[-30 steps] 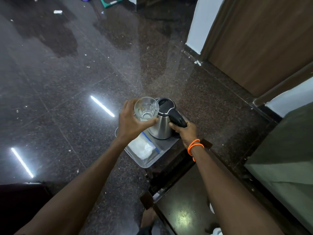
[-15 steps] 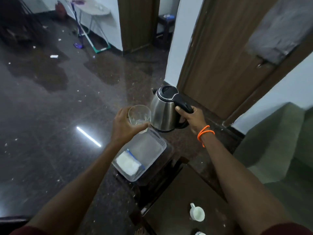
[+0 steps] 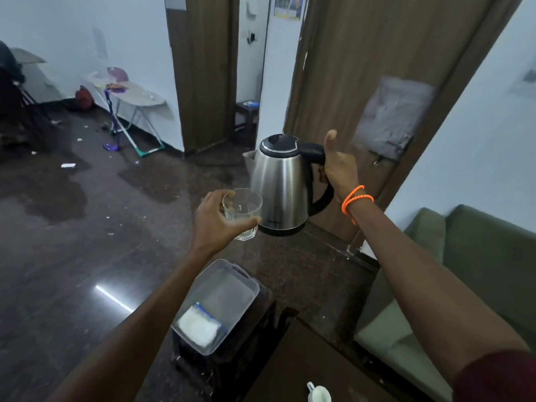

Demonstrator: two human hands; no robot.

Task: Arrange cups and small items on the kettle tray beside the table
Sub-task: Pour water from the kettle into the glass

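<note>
Fingers (image 3: 322,177) of right hand (image 3: 339,166) clamp kettle (image 3: 280,184) handle, raised higher; left hand (image 3: 216,224) grips glass (image 3: 242,211); tray (image 3: 220,303) vacated; no legible writing.

My left hand (image 3: 216,220) holds the glass (image 3: 242,211) just left of the kettle (image 3: 280,184) in my right hand (image 3: 338,166), both above the tray (image 3: 232,282) holding a packet (image 3: 198,326), a cup (image 3: 319,394) nearer me.
</note>
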